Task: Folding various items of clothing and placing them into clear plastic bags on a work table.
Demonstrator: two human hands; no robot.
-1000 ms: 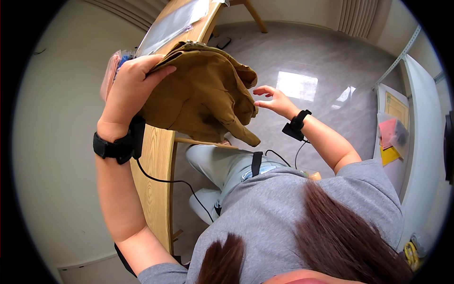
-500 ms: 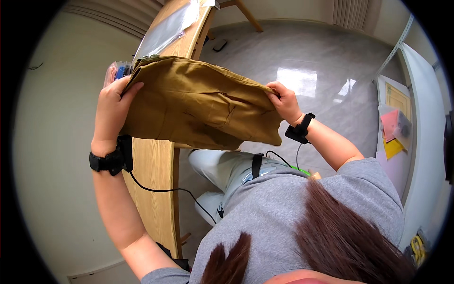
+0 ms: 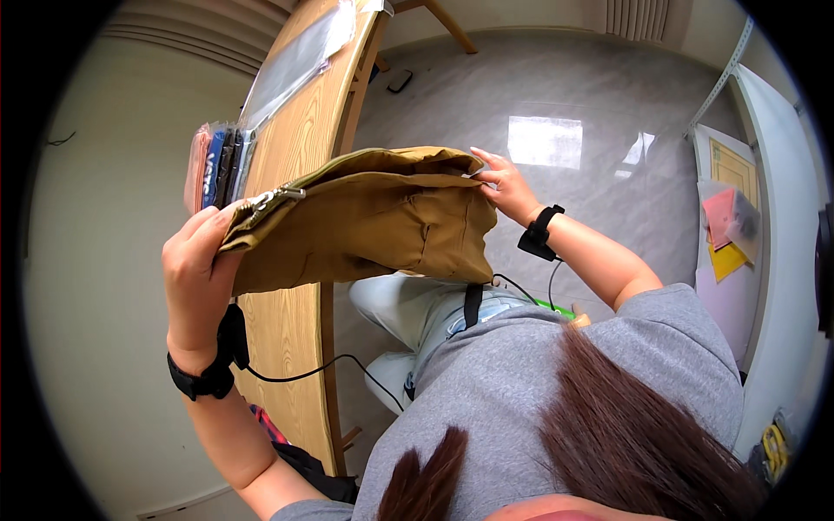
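Note:
Between my hands hangs a mustard-brown zippered cloth item (image 3: 356, 226), creased and folded, stretched across above the table's edge. I cannot tell whether it is a garment or a bag. My left hand (image 3: 198, 252) grips its left end, thumb over the folded edge, close by a silver metal zipper pull (image 3: 276, 200). The right end is pinched by my right hand (image 3: 511, 189), the index finger reaching out along the rim. Along the top the edge gapes a little, and a bit of white shows near the right fingers.
A long wooden table (image 3: 282, 347) runs along my left. Several plastic-wrapped folded cloth packs (image 3: 217, 165) stand on it beyond my left hand, and clear plastic sheets (image 3: 300, 61) lie farther off. Dark fabric (image 3: 313, 473) is at the near end. A white shelf (image 3: 764, 200) rises at right.
The brown zippered cloth item has come lower and tilted, so its zipper and top edge now show. My left hand has moved nearer; my right hand has shifted slightly left.

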